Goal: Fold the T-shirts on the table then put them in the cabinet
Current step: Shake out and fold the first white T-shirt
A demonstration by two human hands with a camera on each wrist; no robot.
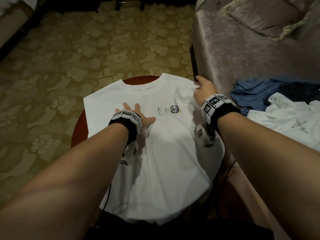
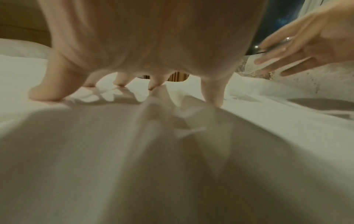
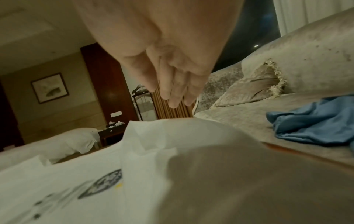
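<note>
A white T-shirt [image 1: 164, 153] with a small dark chest logo [image 1: 174, 109] lies front up on a round red-brown table [image 1: 77, 130], its hem hanging over the near edge. My left hand [image 1: 143, 120] presses flat on the chest left of the logo, with the fingers spread and their tips on the cloth [image 2: 172, 166]. My right hand [image 1: 204, 89] hovers with straight fingers at the shirt's right shoulder, where a flap of cloth [image 3: 145, 136] is turned inwards. In the right wrist view this hand [image 3: 172, 75] holds nothing. The left wrist view shows the right hand [image 2: 306, 50] with its fingers spread.
A grey sofa [image 1: 242, 49] with a cushion [image 1: 270, 16] stands tight against the table's right side. On its seat lie a crumpled blue shirt [image 1: 256, 96] and a white shirt with a scribbled mark [image 1: 285, 122]. Patterned carpet [image 1: 86, 58] lies beyond the table.
</note>
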